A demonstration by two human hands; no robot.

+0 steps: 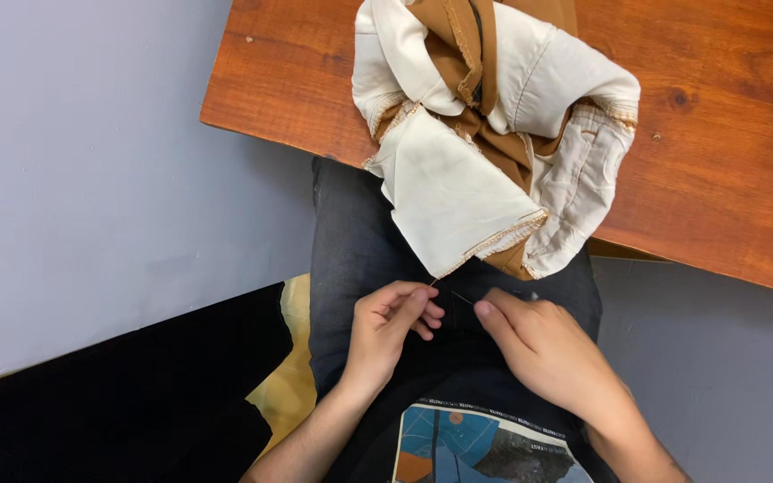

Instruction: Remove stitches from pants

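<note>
While we sit at the wooden surface (726,134) with our lap under its near edge, the biggest thing before us is the bundled garment (494,134), cream cloth folded over tan cloth, with frayed stitched edges. Most of it lies on the surface; one cream corner hangs off the edge, down over our dark trousers (360,241), and ends just above our hands. A black cloth (118,402) lies on the grey floor to our left, well apart from the garment, with a bit of yellow showing beside it.

Our left hand (386,331) rests on our lap, fingers (418,309) curled in and pressed together, thumb and forefinger pinching something very thin at the hanging corner's tip; it looks like a needle or thread end, too small to tell which. Our right hand (543,344) lies beside it, fingers mostly together and loosely bent, thumb stretched toward the left hand. A fine thread (461,298) runs between the two hands, and we cannot tell whether the right fingers grip it.
</note>
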